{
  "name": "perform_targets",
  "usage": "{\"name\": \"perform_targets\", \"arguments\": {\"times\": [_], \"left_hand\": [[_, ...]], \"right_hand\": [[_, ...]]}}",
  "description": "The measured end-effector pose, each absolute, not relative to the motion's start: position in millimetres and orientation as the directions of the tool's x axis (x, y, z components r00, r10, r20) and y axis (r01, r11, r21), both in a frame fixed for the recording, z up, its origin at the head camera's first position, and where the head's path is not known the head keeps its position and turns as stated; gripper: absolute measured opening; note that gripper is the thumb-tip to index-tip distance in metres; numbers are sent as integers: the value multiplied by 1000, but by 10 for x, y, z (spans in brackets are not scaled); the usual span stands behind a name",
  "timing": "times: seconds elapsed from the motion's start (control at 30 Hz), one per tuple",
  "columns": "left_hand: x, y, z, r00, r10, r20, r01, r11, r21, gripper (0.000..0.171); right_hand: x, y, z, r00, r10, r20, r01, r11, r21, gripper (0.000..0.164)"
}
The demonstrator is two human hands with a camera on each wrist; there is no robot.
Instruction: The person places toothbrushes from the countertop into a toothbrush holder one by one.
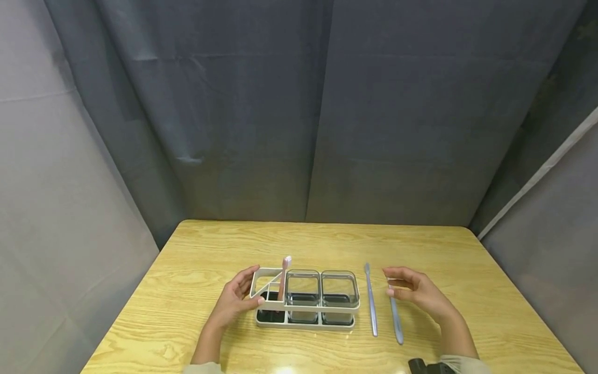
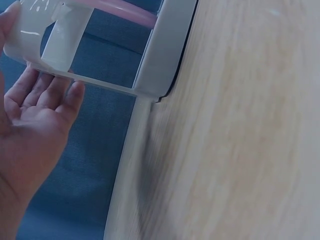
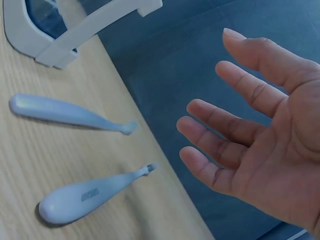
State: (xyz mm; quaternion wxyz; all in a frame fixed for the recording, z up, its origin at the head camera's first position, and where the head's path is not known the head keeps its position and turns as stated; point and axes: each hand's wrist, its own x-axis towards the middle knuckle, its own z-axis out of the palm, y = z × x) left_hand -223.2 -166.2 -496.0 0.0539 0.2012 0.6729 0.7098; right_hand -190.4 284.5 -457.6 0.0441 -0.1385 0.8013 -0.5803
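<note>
A white toothbrush holder (image 1: 322,308) with a dark base stands on the table. My left hand (image 1: 233,298) grips its left end, the thumb in front and the fingers behind the upper rim. One pink toothbrush (image 1: 282,283) is upright in the left section. Two clear cups, a middle one (image 1: 302,287) and a right one (image 1: 339,288), sit in the other sections. To the right lie a bluish toothbrush (image 1: 371,301) and a second bluish toothbrush (image 1: 395,319). Over the head of the second one hovers my right hand (image 3: 270,120), fingers spread and holding nothing.
The wooden table (image 1: 224,239) has rounded far corners. Dark grey curtains (image 1: 243,130) hang behind it, with lighter panels at the left and right. A black device (image 1: 427,366) is at the right wrist.
</note>
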Motion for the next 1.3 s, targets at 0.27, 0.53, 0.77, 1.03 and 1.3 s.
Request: {"name": "perform_targets", "arguments": {"times": [0.27, 0.53, 0.77, 1.03, 1.3], "left_hand": [[-2247, -1671, -4988, -918, 340, 203, 189, -74, 979, 75], [-2255, -1661, -4979, -912, 350, 214, 194, -91, 977, 75], [-2248, -1655, -4975, -914, 351, 206, 195, -66, 979, 74], [-2245, -1662, -4985, -911, 359, 204, 195, -63, 979, 73], [-2242, -1655, -4995, -919, 344, 195, 175, -91, 980, 74]], "right_hand": [[-1936, 2936, -4731, -968, -244, 58, -128, 283, -951, 44], [-1963, 2968, -4801, -980, -194, 34, -91, 294, -952, 46], [-1964, 3022, -4882, -985, -154, -78, 33, 276, -961, 54], [-1974, 3113, -5008, -981, -164, -100, 63, 215, -975, 60], [-1979, 3051, -5126, -982, -133, -136, 108, 196, -975, 68]]}}
